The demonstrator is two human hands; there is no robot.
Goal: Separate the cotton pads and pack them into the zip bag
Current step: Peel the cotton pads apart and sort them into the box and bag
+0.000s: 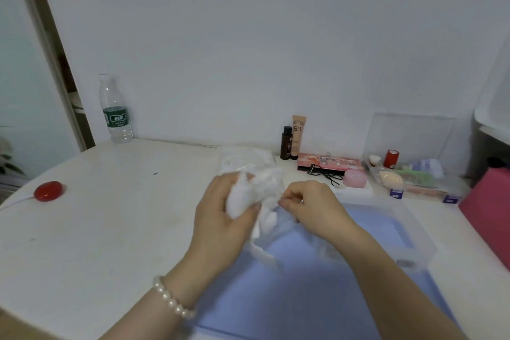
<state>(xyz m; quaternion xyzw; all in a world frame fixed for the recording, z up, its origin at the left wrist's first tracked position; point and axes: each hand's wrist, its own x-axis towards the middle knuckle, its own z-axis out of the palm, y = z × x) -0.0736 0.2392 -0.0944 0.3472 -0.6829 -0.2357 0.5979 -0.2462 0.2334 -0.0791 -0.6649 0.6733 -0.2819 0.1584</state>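
**Soft white pads held over the blue tray, one being picked off**

Head view: the left hand (220,218) is curled round a bunch of soft white cotton pads (249,196), held in the air above the pale white surface (110,218) and over the near edge of a clear plastic tray with a blue bottom (372,229). The right hand (311,205) has its fingers (285,203) pinched together at the right edge of the bunch, apparently nipping one pad or a corner of thin plastic; blur makes it hard to tell which. A clear, crinkled film, probably the transparent zip bag (278,226), hangs below the bunch between the two hands.

Judging by the look, the pads are very light, limp and fluffy, and they cling to one another, so a hard squeeze would crush them and a quick tug could fray them. The best hold seems to be a light pinch at a free edge or corner, peeling sideways while the other hand steadies the stack. The bag film looks slippery and floppy; its mouth would need holding open at the rim.

Behind, a second clear packet of white pads (245,159) lies flat on the surface.
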